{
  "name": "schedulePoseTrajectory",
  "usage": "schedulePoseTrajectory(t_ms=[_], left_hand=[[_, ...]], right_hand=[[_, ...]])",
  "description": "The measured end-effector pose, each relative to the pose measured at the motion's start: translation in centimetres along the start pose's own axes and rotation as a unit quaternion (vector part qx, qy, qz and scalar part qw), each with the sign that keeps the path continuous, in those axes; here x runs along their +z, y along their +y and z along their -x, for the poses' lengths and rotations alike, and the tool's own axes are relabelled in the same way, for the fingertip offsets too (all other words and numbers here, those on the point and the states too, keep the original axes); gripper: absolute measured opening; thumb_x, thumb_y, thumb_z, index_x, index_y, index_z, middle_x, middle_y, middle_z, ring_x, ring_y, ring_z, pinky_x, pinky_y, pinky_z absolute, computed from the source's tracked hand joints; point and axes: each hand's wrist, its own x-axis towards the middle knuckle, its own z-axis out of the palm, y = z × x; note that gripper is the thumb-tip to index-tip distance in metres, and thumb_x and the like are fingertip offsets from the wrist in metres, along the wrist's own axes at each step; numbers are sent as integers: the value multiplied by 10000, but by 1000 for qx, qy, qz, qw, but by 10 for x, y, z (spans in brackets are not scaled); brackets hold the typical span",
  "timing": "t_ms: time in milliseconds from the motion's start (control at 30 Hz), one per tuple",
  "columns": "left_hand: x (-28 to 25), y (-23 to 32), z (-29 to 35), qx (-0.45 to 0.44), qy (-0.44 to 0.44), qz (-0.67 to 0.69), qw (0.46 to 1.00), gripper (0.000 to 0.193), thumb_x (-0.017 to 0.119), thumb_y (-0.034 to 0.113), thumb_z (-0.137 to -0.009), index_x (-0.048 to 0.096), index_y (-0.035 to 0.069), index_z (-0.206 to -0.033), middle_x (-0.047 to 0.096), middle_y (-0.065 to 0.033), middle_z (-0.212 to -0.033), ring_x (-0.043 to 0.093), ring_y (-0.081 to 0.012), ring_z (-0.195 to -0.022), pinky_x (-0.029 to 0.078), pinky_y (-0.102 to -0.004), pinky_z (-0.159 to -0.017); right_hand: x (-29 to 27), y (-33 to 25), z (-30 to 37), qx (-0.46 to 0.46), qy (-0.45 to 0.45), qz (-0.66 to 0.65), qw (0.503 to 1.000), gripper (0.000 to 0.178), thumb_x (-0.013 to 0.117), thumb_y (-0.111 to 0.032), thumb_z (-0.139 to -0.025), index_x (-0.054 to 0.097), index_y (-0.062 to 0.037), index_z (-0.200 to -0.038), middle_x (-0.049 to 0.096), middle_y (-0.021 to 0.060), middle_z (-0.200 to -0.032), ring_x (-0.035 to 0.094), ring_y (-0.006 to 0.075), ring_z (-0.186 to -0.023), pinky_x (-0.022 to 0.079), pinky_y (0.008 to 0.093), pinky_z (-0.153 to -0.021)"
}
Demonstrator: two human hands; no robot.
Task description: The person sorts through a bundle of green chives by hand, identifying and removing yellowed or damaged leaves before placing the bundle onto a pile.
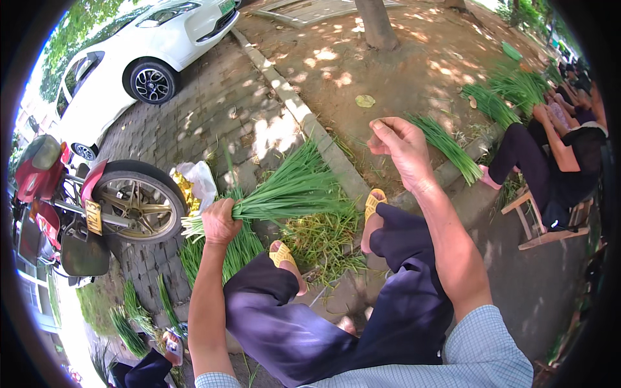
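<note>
My left hand [220, 222] is closed round the pale stem ends of a bunch of garlic chives [291, 187]. The long green leaves fan out to the right, above my feet. My right hand [404, 150] is raised over the bare soil, apart from the bunch. Its thumb and fingertips are pinched together; whatever may be between them is too small to make out. More chives [236, 255] lie on the paving under and beside my left forearm. A heap of yellowish trimmed leaves [323, 242] spreads between my feet, which wear yellow sandals [283, 253].
A red motorcycle's front wheel [139, 202] stands at the left, near a plastic bag [198, 181]. A white car [139, 52] is parked beyond. A stone kerb [291, 107] borders the soil. Chive bundles [446, 143] lie at the right, near a seated person [550, 161] on a wooden stool [550, 226].
</note>
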Motion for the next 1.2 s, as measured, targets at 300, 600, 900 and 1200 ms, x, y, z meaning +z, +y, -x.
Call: schedulePoseTrajectory(t_ms=[300,600,900,1200], left_hand=[[-15,2,7,-28,20,21,999,204,634,70,-557,510,56,-718,509,-124,-624,535,-356,-593,414,-420,-525],[-23,17,4,-72,66,43,994,211,660,84,-579,525,67,-741,535,-122,-638,543,-354,-602,425,-416,-544],[-29,29,-2,-63,128,66,988,183,694,128,-658,553,55,-750,559,-131,-640,566,-330,-585,454,-382,-551],[-34,32,-12,44,178,24,983,245,764,130,-703,524,89,-668,473,-69,-559,500,-274,-501,389,-371,-479]], right_hand=[[12,11,5,-28,-123,196,973,334,614,-275,-872,635,28,-1009,670,86,-850,604,134,-776,486,293,-699],[28,-22,33,-64,-155,109,980,201,674,-175,-854,643,18,-810,547,-28,-630,463,38,-603,397,217,-535],[40,-33,43,-277,-37,182,943,133,687,-115,-798,655,2,-852,618,55,-698,569,115,-569,456,240,-524],[24,-59,46,-46,-249,19,967,181,682,-170,-846,676,11,-837,581,-30,-631,465,16,-564,365,204,-486]])
